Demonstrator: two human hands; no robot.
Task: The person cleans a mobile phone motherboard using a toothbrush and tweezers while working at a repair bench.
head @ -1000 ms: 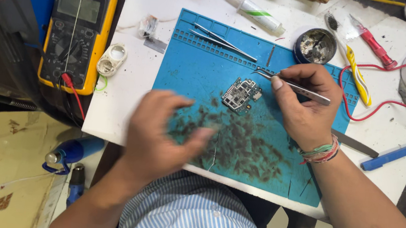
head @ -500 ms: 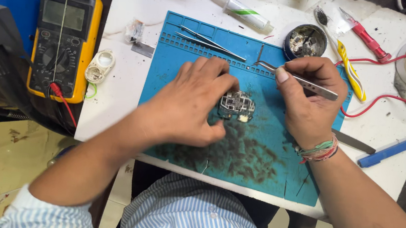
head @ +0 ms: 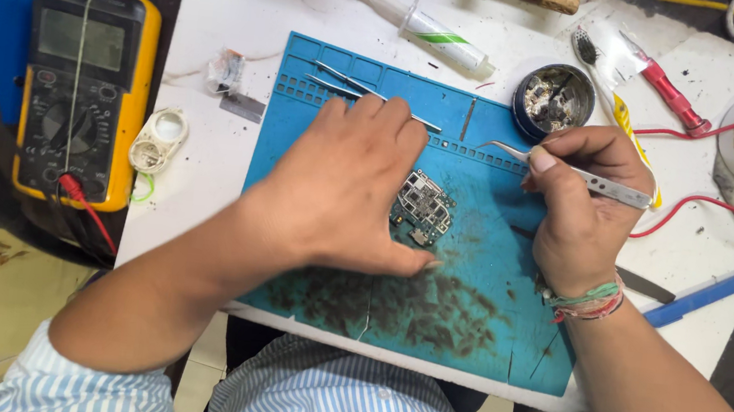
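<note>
A small green circuit board (head: pixel 422 207) lies in the middle of a blue work mat (head: pixel 478 272). My left hand (head: pixel 346 186) rests flat on the mat against the board's left side, fingers spread, thumb just below the board. My right hand (head: pixel 581 206) holds curved metal tweezers (head: pixel 571 171) above the mat to the right of the board; their tip points left and is off the board. A second pair of tweezers (head: pixel 352 86) lies at the mat's top edge, partly under my left fingers.
A yellow multimeter (head: pixel 84 85) with a red lead sits at the left. A syringe (head: pixel 426 29), a round tin of solder wick (head: pixel 554 98), a red-handled tool (head: pixel 666 83), red wires (head: pixel 703 209), and a blue-handled tool (head: pixel 708 292) surround the mat. Dark stains cover the mat's lower part.
My left hand has moved from the mat's lower left up to the board and now lies against it. My right hand with the tweezers lifted slightly away to the right.
</note>
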